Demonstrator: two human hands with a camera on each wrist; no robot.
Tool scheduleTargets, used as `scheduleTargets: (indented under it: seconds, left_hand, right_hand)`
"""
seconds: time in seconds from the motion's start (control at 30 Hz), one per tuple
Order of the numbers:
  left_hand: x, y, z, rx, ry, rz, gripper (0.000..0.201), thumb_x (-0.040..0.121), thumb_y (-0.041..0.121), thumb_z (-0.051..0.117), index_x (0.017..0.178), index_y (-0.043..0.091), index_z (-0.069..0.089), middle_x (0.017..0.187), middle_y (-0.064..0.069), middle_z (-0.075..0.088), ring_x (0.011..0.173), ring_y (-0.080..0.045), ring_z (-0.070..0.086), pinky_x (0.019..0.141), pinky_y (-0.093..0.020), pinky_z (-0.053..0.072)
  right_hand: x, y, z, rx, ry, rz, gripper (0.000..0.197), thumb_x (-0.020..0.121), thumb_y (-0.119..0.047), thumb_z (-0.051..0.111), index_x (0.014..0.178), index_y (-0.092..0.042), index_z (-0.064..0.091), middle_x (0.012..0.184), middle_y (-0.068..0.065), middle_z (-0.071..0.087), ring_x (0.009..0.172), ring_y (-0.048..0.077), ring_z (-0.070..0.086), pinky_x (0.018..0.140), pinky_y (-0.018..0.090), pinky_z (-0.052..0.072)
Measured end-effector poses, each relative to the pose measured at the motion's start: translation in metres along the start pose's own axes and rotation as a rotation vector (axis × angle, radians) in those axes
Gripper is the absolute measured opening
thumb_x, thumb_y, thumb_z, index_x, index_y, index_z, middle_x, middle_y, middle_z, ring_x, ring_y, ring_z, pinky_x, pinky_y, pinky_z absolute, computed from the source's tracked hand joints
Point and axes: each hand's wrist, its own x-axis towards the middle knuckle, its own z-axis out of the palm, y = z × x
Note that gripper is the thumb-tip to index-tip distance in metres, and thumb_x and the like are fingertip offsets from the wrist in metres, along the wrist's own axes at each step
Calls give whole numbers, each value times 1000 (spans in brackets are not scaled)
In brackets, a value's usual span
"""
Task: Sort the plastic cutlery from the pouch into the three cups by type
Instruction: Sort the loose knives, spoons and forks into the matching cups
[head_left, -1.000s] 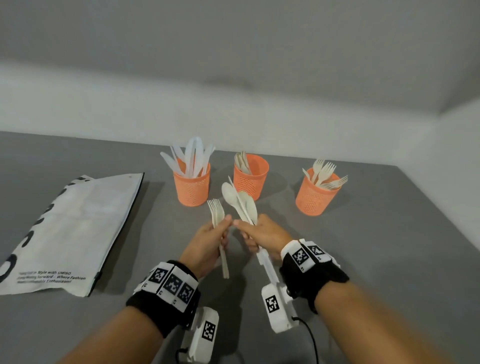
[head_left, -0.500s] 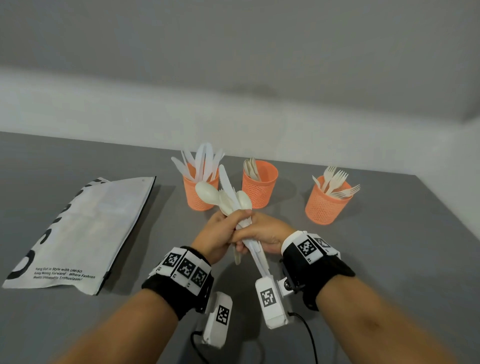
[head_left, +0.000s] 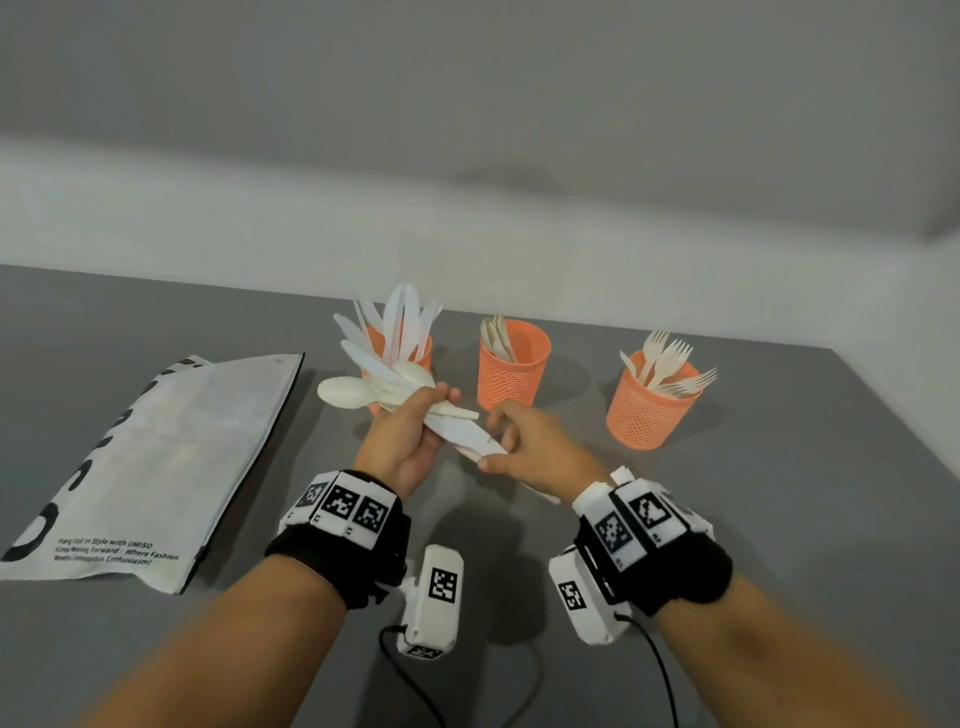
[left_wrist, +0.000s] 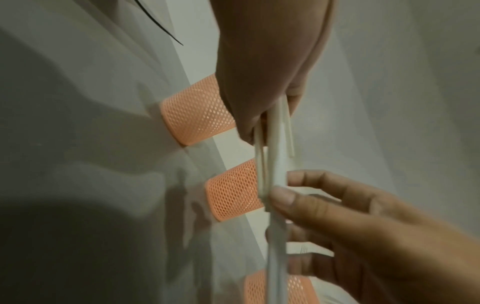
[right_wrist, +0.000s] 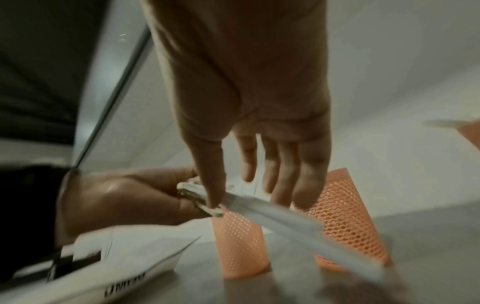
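Over the grey table (head_left: 779, 519) my left hand (head_left: 415, 436) grips a bundle of white spoons (head_left: 347, 392), bowls pointing left, together with a white knife (head_left: 460, 440). The knife's handle runs back under my right hand (head_left: 506, 447), whose thumb and fingers pinch it; the left wrist view shows that thumb (left_wrist: 283, 198) on the knife (left_wrist: 277, 181). Three orange mesh cups stand behind. The left cup (head_left: 422, 347) holds knives, the middle cup (head_left: 511, 376) spoons, the right cup (head_left: 647, 415) forks. I cannot make out a fork in either hand.
The white pouch (head_left: 171, 447) lies flat on the table to the left of the hands. The table's back edge meets a pale wall just behind the cups. Bare grey table stretches to the right of the forks cup and in front of the arms.
The bundle has passed from my right hand into my left and tipped over, bowls now pointing left. My right hand has slid back to the knife's handle. The fork the left hand held is out of sight.
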Motion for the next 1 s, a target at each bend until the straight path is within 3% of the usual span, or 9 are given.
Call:
scheduleTargets:
  seconds: [0.1, 0.27, 0.37, 0.53, 0.6, 0.7, 0.77, 0.87, 1.0]
  left_hand:
    - [6, 3, -8, -9, 46, -25, 22, 87, -3, 53, 106, 7, 50, 78, -5, 57, 60, -8, 64, 60, -27, 56]
    - [3, 9, -9, -22, 12, -83, 10, 91, 6, 53, 83, 12, 55, 69, 0, 57, 66, -10, 58, 69, -30, 52]
    - [0, 20, -10, -72, 38, -92, 20, 94, 15, 49, 74, 14, 53, 59, 4, 52, 60, -8, 49, 68, -27, 45]
    - [4, 34, -22, -186, 185, -50, 19, 96, 10, 47, 77, 9, 52, 68, 0, 50, 54, -7, 56, 73, -28, 50]
    - [4, 40, -26, -187, 219, -54, 20, 96, 10, 46, 77, 7, 51, 68, -1, 50, 56, -9, 57, 69, -31, 51]
    - [3, 47, -30, -172, 237, -39, 22, 96, 8, 46, 74, 7, 50, 59, -2, 53, 63, -11, 52, 56, -29, 53]
    - [2, 48, -34, -149, 194, -47, 19, 95, 7, 47, 76, 7, 51, 57, -1, 56, 64, -11, 52, 60, -28, 53]
    - [-2, 42, -36, 37, 26, -118, 11, 92, 7, 52, 82, 10, 55, 66, -1, 56, 58, -8, 56, 61, -26, 54]
    - [-17, 24, -22, 274, -208, -116, 21, 89, -7, 49, 102, 8, 58, 73, -1, 59, 59, -7, 56, 60, -17, 52]
  right_hand:
    - [-4, -3, 6, -175, 176, -218, 41, 78, -25, 70, 113, -17, 50, 106, -4, 49, 81, 12, 48, 70, 25, 40]
    - [7, -2, 25, -220, 98, -294, 35, 86, -20, 61, 119, -13, 49, 119, 5, 52, 100, 21, 53, 81, 27, 39]
    - [13, -1, 28, -146, 59, -311, 23, 90, -15, 54, 112, -9, 52, 115, 7, 51, 97, 21, 51, 85, 32, 42]
    - [18, 6, 25, -121, -48, -289, 14, 94, -10, 44, 103, -5, 52, 95, 5, 50, 85, 20, 46, 72, 29, 35]
    - [17, 11, 20, -77, -101, -245, 13, 94, -15, 45, 100, -8, 53, 88, 12, 58, 80, 27, 54, 70, 36, 40]
    - [18, 21, 9, -143, -81, -177, 20, 86, -25, 57, 88, -6, 61, 80, 14, 64, 74, 25, 59, 66, 34, 44]
    - [25, 24, 4, -195, -26, -126, 22, 83, -25, 60, 75, -4, 62, 70, 13, 62, 70, 29, 60, 62, 34, 43]
    - [36, 9, 4, 56, 123, -87, 32, 84, -28, 63, 65, -3, 60, 58, 9, 52, 57, 23, 50, 59, 31, 37]
    - [45, -31, 9, 411, 111, -180, 14, 80, -26, 70, 81, -11, 69, 69, 6, 67, 65, 16, 61, 70, 24, 49]
